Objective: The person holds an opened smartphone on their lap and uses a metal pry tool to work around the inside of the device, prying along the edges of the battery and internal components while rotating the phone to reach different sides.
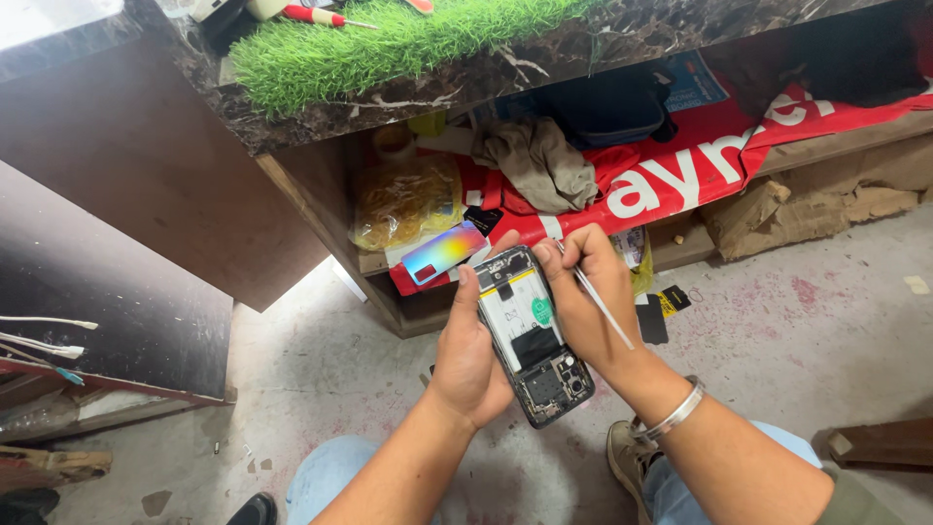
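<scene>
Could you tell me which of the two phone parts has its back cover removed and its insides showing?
The opened phone in the left hand, not the iridescent back panel on the shelf.

The phone (530,335) lies back up with its cover off, showing a white battery, a green sticker and dark boards near the camera end. It tilts across the left grip, camera end toward the wrists. The tweezers (601,303), thin and silvery, slant through the right grip, tip at the phone's upper edge.
</scene>
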